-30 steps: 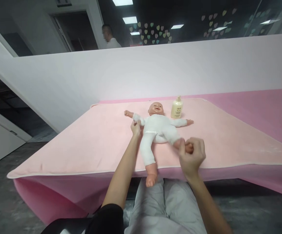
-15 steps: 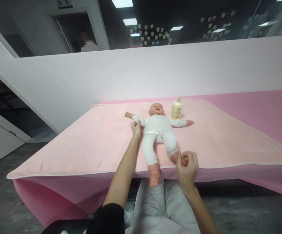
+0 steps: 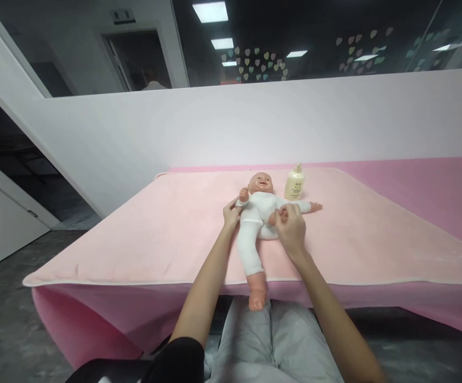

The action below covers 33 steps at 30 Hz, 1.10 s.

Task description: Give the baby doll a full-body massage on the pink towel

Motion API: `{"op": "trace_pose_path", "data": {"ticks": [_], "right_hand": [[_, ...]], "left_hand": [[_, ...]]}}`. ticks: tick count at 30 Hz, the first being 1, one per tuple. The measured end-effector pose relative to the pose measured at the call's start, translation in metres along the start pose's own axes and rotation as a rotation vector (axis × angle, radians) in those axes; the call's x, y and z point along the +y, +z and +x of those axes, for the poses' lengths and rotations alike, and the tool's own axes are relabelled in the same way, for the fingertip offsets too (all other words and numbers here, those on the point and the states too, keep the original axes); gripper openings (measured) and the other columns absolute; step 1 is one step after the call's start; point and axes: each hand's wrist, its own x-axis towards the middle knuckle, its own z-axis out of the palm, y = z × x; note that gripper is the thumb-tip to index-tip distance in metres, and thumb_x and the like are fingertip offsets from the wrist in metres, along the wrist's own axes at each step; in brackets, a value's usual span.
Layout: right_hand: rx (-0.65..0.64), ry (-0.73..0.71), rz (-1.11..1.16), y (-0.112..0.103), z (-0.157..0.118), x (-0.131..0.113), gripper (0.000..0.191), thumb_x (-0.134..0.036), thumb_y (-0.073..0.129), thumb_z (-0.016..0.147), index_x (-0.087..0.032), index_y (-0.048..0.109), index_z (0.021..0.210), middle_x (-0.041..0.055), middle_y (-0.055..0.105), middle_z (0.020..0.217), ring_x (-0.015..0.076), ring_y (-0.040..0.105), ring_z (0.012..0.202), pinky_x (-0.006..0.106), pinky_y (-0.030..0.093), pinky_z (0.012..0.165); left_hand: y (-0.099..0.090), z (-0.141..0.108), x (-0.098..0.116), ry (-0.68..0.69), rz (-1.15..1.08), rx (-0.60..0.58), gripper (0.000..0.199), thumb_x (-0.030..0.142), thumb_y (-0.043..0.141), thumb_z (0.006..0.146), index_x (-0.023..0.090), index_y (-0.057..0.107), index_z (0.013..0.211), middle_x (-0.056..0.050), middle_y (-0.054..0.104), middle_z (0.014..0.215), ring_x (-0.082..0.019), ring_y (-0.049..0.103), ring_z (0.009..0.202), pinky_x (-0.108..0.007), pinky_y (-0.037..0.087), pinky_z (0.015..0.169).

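A baby doll point(image 3: 250, 244) in a white outfit lies on its back, head toward the wall. Beside its chest, my left hand point(image 3: 232, 214) is closed on the doll's arm point(image 3: 244, 196), which is bent so that its fist sits by the cheek. My right hand point(image 3: 291, 229) grips the doll's foot point(image 3: 273, 218), with that leg folded up over the belly; the leg is mostly hidden behind my hand. The other leg lies straight, its bare foot point(image 3: 257, 298) hanging past the table's front edge. The doll's other arm point(image 3: 304, 206) stretches out to the right.
A pale yellow pump bottle point(image 3: 294, 183) stands to the right of the doll's head. A peach-pink blanket point(image 3: 135, 239) covers the table over a darker pink cloth point(image 3: 434, 186). Behind runs a white wall point(image 3: 294, 122) with dark glass above.
My right hand has pushed the doll's foot up and away from me, folding the leg onto the belly. With my left hand, the doll's arm has bent up toward its head.
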Motion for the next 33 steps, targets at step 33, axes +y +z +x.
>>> {"op": "trace_pose_path", "data": {"ticks": [33], "right_hand": [[-0.104,0.453,-0.106,-0.114,-0.106,0.038,0.038,-0.057,0.056,0.077,-0.019,0.059,0.076,0.0043,0.063,0.08,0.0185,0.058,0.072,0.03,0.041,0.066]], "left_hand": [[-0.003,0.012,-0.006,-0.186,-0.123,0.226,0.017,0.023,0.07,0.067,0.015,0.059,0.078,-0.005,0.065,0.075,-0.013,0.06,0.064,-0.025,0.049,0.061]]}}
